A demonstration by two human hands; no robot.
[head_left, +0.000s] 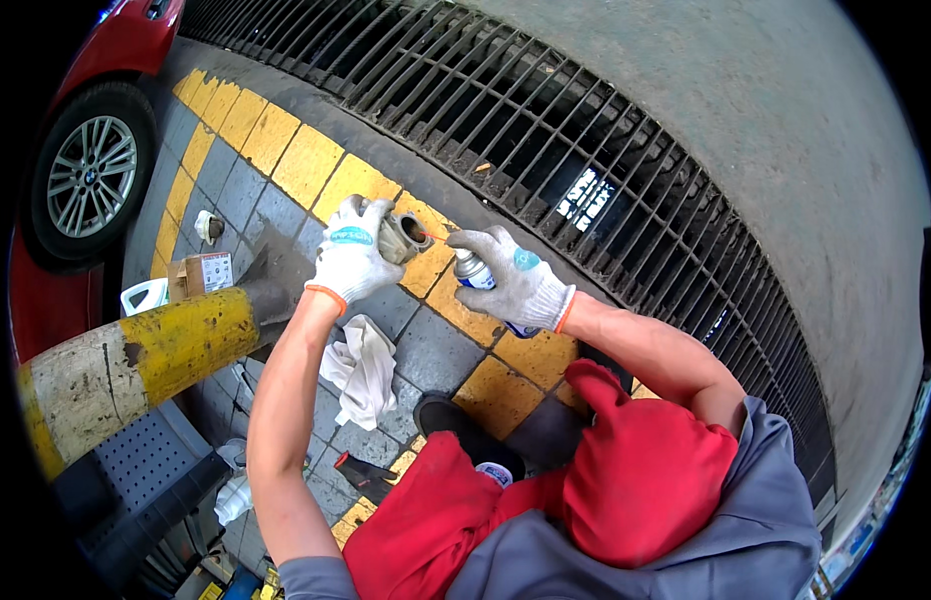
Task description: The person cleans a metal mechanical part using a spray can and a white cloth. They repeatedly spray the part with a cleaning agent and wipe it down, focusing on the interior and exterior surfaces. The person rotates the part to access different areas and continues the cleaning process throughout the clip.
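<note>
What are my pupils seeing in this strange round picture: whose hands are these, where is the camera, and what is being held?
There is no machine here: a person works with two gloved hands. A wide fisheye camera on the person's head looks down, so straight edges bend near the rim. The left hand holds what looks like a metal part with a round opening. The right hand holds a spray can, its thin red straw pointing toward that opening. A white cloth lies on the yellow and grey tiled floor, and a red car shows at the left.
</note>
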